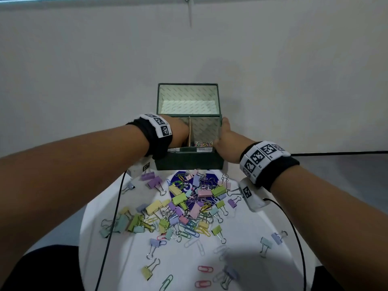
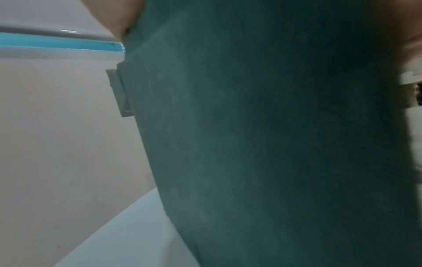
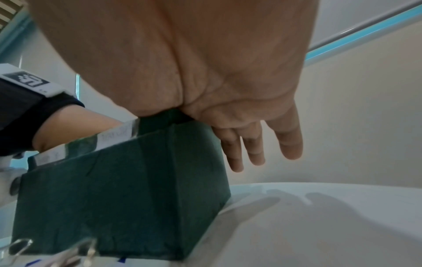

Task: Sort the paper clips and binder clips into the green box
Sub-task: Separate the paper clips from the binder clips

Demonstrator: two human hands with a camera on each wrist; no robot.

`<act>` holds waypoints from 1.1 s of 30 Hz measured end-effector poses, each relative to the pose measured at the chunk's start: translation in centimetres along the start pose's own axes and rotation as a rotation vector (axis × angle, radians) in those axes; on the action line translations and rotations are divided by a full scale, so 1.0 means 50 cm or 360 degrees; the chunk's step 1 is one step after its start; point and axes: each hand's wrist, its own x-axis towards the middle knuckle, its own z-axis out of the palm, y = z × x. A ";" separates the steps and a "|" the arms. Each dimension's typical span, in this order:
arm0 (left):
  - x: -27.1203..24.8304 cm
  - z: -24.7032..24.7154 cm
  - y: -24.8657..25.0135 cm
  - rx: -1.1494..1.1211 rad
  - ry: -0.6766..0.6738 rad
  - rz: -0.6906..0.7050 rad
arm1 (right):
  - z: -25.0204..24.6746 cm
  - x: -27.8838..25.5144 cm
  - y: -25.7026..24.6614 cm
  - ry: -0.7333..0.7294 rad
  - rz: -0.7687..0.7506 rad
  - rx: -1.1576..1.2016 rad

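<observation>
The green box (image 1: 189, 160) stands at the table's (image 1: 241, 259) far edge; binder clips (image 1: 178, 199) and paper clips (image 1: 192, 229) lie scattered before it.

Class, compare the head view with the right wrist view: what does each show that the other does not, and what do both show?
Only the head view shows the box's open lid, its divider, the left hand and the clip pile. Only the right wrist view shows the right hand's straight fingers alongside the box's side wall. Both show the green box with a hand on each side, and the white table.
</observation>
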 end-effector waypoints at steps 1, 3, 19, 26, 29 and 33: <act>-0.011 -0.007 0.003 -0.0044 0.0026 0.0022 | -0.001 -0.001 0.000 -0.0004 0.0003 -0.0010; 0.029 0.008 0.002 -0.0077 -0.0064 0.0050 | -0.002 -0.002 -0.001 -0.0025 0.0000 -0.0025; 0.039 0.030 -0.002 -0.0162 -0.0185 -0.0036 | 0.006 -0.005 0.002 0.0003 -0.0051 -0.0032; -0.014 0.002 0.012 -0.0126 -0.0105 -0.0034 | 0.006 -0.003 0.002 0.0002 -0.0034 -0.0033; -0.010 0.026 -0.002 -0.0080 -0.0106 -0.0064 | 0.007 -0.005 0.001 -0.0014 -0.0021 -0.0017; 0.011 0.009 0.009 -0.0184 0.0008 -0.0019 | 0.006 -0.004 -0.001 -0.0015 -0.0028 0.0026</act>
